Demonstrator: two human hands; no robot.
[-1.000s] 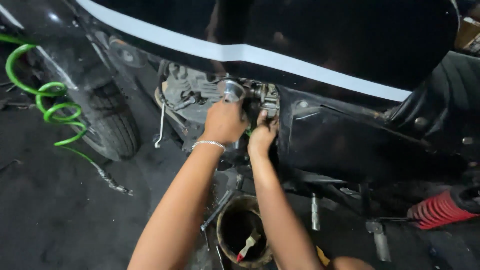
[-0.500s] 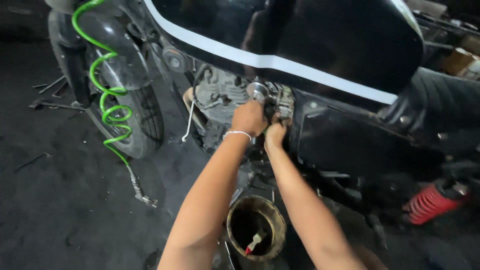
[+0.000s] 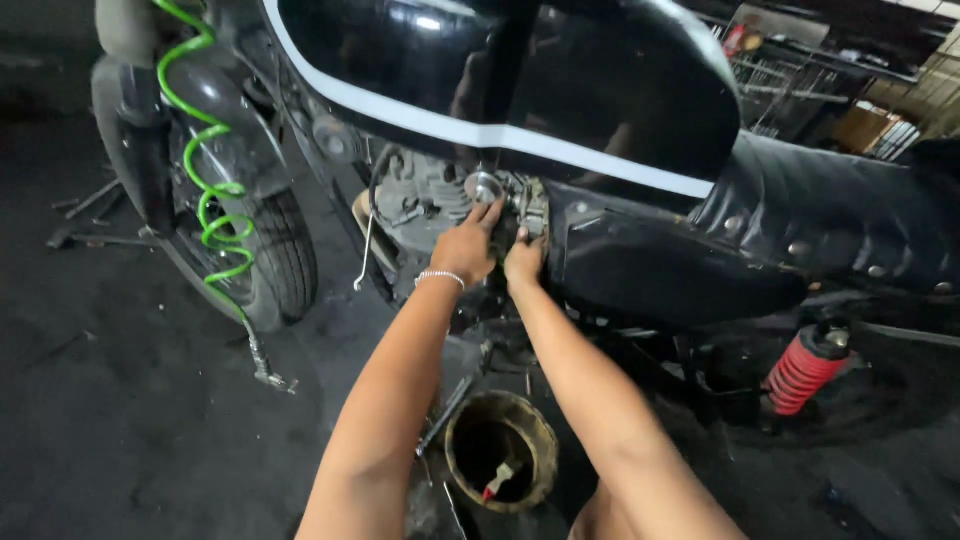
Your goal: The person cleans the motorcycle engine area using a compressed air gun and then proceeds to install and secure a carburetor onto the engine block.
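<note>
Both hands at frame centre, under black tank (image 3: 560, 90): left hand (image 3: 465, 250) fingers grasp carburetor (image 3: 515, 205) to steady it; right hand (image 3: 523, 262) clenched beside, grip unclear. Bucket (image 3: 500, 452) below, likely catching drips.

Both forearms are bare; a silver bracelet (image 3: 441, 277) (thin, beaded) circles the left wrist.
</note>
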